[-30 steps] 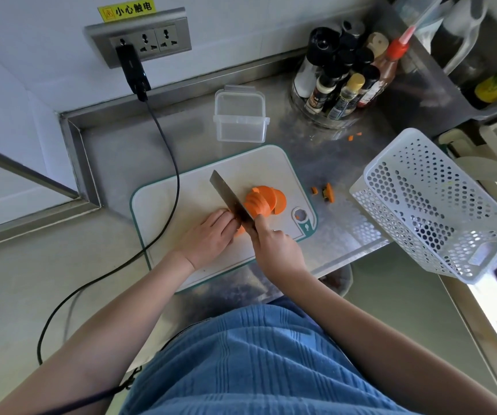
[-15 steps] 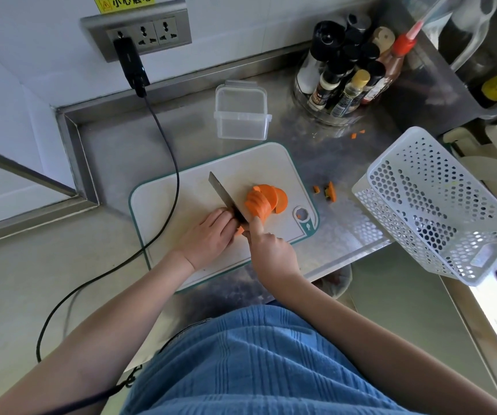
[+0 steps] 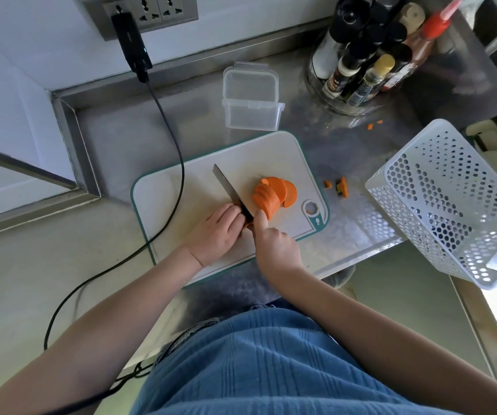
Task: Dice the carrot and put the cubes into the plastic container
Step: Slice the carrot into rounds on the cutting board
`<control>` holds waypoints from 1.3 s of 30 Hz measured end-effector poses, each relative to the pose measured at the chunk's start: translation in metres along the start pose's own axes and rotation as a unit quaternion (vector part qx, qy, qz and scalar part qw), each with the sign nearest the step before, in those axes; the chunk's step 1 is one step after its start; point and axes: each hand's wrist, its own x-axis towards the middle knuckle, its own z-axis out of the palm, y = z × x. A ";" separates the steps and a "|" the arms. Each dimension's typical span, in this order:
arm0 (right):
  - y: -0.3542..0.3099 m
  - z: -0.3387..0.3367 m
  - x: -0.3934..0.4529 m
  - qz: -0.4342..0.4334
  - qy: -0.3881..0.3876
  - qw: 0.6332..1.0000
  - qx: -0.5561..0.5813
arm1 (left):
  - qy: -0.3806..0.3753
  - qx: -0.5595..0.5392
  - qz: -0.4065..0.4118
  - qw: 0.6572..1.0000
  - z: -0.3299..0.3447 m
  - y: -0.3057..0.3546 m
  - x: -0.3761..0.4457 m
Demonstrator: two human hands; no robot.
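Steel counter (image 3: 346, 235) is covered by a white board (image 3: 181, 193). Carrot (image 3: 245, 225) is pinned on it under the curled fingers of the left hand (image 3: 216, 232). A knife (image 3: 230, 191) is gripped by the right hand (image 3: 274, 247), blade beside fanned slices (image 3: 274, 193). An open container (image 3: 251, 98) is set behind the board.

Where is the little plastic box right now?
The plastic box sits open on the metal counter just behind the cutting board, in the upper middle of the head view, left of the bottle rack.
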 end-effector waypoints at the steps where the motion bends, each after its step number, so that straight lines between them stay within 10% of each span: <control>1: 0.000 -0.001 0.001 0.000 -0.004 1.000 -0.002 | -0.003 -0.004 0.000 1.000 0.001 0.000 -0.001; 39: 0.026 0.002 -0.012 0.027 0.026 0.996 0.077 | -0.039 -0.009 -0.005 0.999 -0.003 0.001 -0.001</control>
